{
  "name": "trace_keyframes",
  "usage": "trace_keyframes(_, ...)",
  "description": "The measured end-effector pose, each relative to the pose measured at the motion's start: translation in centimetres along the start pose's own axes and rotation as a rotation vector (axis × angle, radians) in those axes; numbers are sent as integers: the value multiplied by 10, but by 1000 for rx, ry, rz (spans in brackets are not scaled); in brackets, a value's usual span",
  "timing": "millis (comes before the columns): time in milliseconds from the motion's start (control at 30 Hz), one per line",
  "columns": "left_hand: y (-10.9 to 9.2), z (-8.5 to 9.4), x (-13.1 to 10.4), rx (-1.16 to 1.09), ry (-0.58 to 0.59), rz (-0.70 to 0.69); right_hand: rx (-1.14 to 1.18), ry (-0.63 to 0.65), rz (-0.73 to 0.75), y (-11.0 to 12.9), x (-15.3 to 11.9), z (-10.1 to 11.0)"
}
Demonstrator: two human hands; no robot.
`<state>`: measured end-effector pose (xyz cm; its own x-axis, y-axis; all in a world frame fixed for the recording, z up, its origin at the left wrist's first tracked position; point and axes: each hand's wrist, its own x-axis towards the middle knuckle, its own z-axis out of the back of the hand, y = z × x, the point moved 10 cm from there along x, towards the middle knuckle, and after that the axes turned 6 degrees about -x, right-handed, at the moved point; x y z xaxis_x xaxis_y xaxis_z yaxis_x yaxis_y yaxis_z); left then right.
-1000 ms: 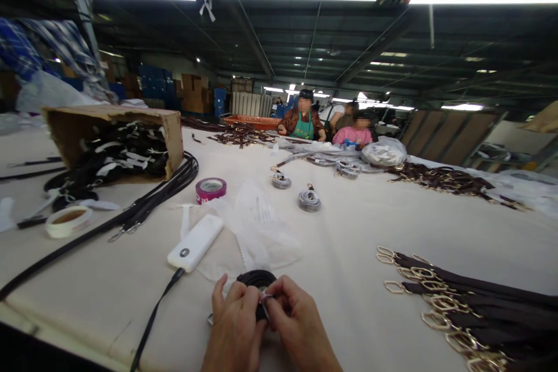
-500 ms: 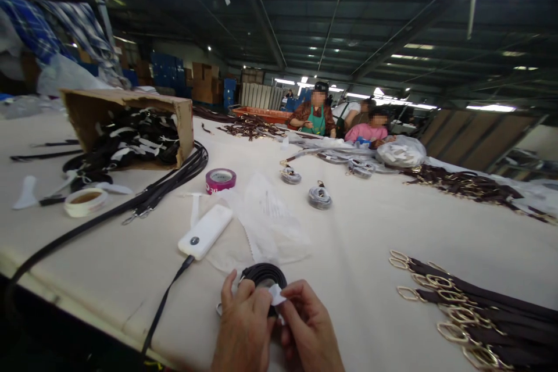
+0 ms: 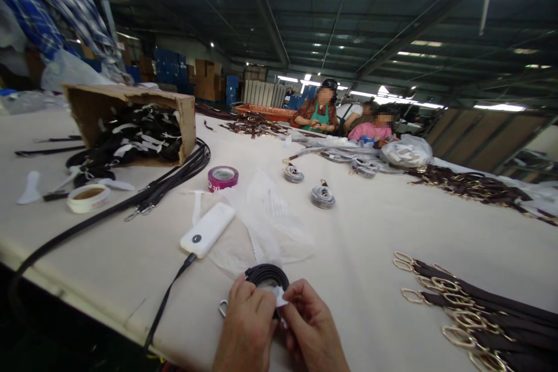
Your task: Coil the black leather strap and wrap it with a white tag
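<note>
Barely shifted since a second ago: white tab (image 3: pixel 279 297) now showing between both hands; left hand (image 3: pixel 246 325) and right hand (image 3: pixel 311 328) pinched shut on it over coiled strap (image 3: pixel 265 275) at near desk (image 3: pixel 349 244) edge; strap already coiled, tab seemingly half applied; loose straps (image 3: pixel 475 314) at right apparently left to do; tape (image 3: pixel 222 177) lettering unreadable; no brands legible.

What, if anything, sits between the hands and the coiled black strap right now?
Nothing visible does. The left hand and right hand both already grip the coiled black strap, with a small white tab pinched between their fingertips against the coil.
</note>
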<state>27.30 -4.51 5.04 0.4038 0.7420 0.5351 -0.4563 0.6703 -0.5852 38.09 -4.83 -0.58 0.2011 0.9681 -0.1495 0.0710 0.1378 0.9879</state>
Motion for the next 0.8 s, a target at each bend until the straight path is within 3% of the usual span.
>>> trace_keyframes(167, 1, 0, -4, 95, -61, -24, -27, -1, -17, -1, -1, 0)
trace_keyframes(400, -5, -3, -1, 90, 74, -131, -62, 26, -37, 6, 3, -4)
trace_keyframes(600, -14, 7, 0, 165, -20, -215, -70, 11, -66, 6, 5, -4)
trace_keyframes(800, -19, 15, 5, 194, -80, -205, -58, 52, -30, 8, 2, -2)
